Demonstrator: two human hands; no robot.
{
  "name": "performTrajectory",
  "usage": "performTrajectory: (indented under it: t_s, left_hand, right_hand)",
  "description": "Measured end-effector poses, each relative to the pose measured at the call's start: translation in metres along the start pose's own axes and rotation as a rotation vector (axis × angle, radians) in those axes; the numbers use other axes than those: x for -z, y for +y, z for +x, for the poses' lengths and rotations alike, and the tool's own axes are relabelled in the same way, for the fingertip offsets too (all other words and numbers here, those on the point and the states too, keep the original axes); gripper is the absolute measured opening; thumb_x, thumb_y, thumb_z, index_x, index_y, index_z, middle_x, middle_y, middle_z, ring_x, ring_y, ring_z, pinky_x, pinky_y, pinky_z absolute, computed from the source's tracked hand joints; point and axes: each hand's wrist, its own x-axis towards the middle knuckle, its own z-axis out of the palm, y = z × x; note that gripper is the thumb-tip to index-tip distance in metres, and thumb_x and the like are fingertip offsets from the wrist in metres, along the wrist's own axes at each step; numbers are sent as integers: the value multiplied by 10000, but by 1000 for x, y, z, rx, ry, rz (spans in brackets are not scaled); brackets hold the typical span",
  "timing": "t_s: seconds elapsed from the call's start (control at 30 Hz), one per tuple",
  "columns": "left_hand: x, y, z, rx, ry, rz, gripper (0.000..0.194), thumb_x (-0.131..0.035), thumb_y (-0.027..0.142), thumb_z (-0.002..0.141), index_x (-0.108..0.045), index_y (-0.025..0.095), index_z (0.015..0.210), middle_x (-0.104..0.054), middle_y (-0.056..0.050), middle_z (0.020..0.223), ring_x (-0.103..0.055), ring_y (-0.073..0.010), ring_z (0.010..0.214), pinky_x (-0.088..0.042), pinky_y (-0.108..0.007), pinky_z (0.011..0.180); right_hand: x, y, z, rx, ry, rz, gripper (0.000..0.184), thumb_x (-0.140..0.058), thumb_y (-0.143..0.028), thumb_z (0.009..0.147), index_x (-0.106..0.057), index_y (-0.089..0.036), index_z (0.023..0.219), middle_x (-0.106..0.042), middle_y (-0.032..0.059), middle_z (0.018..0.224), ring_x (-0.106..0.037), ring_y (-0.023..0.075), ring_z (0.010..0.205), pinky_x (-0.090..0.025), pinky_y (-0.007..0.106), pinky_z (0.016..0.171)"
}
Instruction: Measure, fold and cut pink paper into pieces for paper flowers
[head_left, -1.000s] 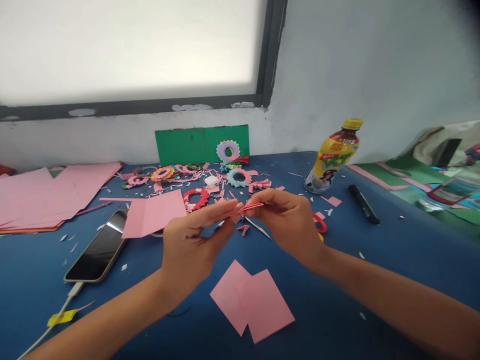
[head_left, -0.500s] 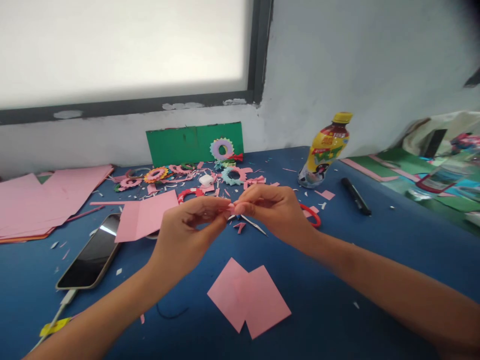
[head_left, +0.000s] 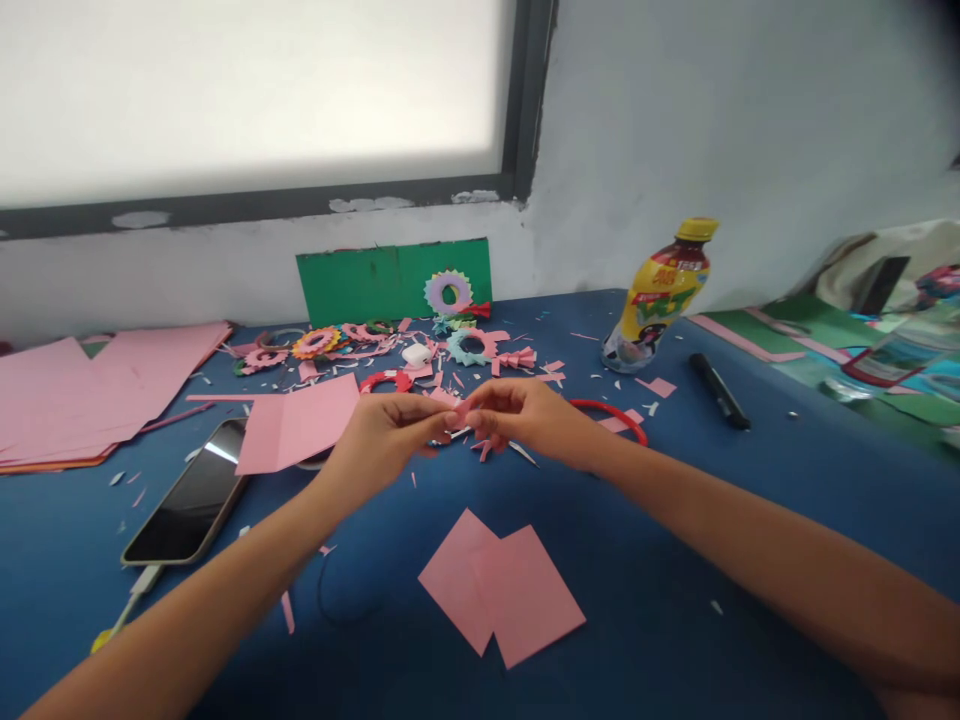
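Note:
Between the fingertips of both hands is a small piece of pink paper (head_left: 462, 410), mostly covered by the fingers. My left hand (head_left: 394, 432) pinches it from the left, my right hand (head_left: 525, 418) from the right. Beneath and behind the hands lie scissors with a red handle (head_left: 626, 418), partly hidden by my right hand. Two overlapping pink paper squares (head_left: 525, 597) rest on the blue table nearer me. A creased pink sheet (head_left: 307, 425) lies left of my left hand.
A phone (head_left: 187, 500) with a cable lies at left, near stacked pink sheets (head_left: 67, 400). Folded paper rings (head_left: 448, 293) and scraps spread along the back by a green board (head_left: 360, 290). A drink bottle (head_left: 660, 295) and a black marker (head_left: 718, 390) are at right.
My hands have shifted slightly down, with the fingers regripping the small pink paper, which shows a little more. The whole view has moved a little.

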Motion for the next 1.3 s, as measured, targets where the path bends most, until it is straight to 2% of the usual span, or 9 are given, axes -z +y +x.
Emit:
performTrajectory:
  t_s: [0.13,0.27,0.47,0.6,0.77,1.07,1.17,1.23,1.3]
  left_hand:
    - [6,-17,11,166,-246,108,226,-597,341,735,-685,135,765,-651,-21,662,-580,-122,620,-447,-198,521]
    - [7,-28,13,99,-399,380,188,-573,295,738,-699,160,769,-678,-16,728,-583,-142,673,-412,-216,568]
    - [8,-31,12,-12,-349,669,147,-536,210,731,-678,174,720,-671,0,710,-574,-136,652,-384,-218,576]
    - [10,-28,9,15,-342,791,153,-516,229,727,-665,198,742,-672,-2,758,-582,-153,685,-375,-225,565]
    - [11,-17,0,51,-288,1095,159,-528,295,729,-657,202,728,-668,-38,768,-585,-192,693,-353,-251,545]
    - [12,-14,-2,-65,-294,987,133,-518,220,738,-638,191,787,-648,-42,795,-562,-185,677,-336,-251,549]
    - [10,-4,-8,-42,-335,925,167,-527,332,762,-635,204,771,-631,-21,733,-544,-167,624,-313,-237,507]
    - [10,1,-13,-20,-400,920,222,-562,417,735,-633,208,760,-623,-16,702,-536,-167,602,-286,-230,475]
    - [10,1,-15,-33,-416,949,209,-601,404,703,-621,200,744,-617,-16,690,-530,-166,590,-260,-228,463]
  right_hand:
    - [5,-3,-4,-95,-206,-562,240,-648,-317,719,-638,-175,912,-631,18,728,-563,123,618,-409,232,555]
    - [-5,-12,-13,-109,-297,-802,238,-647,-352,727,-633,-183,895,-645,29,800,-570,162,709,-363,237,554]
    - [-26,-11,-23,-87,-286,-863,464,-696,-431,646,-560,-165,1001,-613,63,928,-563,221,797,-347,259,561]
    - [-29,-8,-24,-89,-309,-898,443,-703,-391,656,-560,-151,999,-578,78,995,-548,230,859,-368,274,617]
    - [-31,-13,-22,-74,-426,-837,293,-670,-217,715,-559,-163,980,-560,42,973,-532,179,874,-366,242,636]
    - [-31,-5,-22,-14,-437,-778,80,-569,-95,724,-570,-166,761,-559,24,871,-517,132,744,-355,226,604]
    - [-32,-2,-21,52,-378,-767,113,-500,-71,749,-560,-164,766,-572,26,836,-514,132,732,-349,230,617]
    - [-31,-2,-18,56,-264,-765,99,-473,-94,776,-544,-164,778,-579,25,789,-508,136,707,-334,234,598]
    - [-26,-4,-15,42,-122,-756,84,-454,-122,802,-525,-167,801,-579,21,752,-496,132,662,-316,235,568]
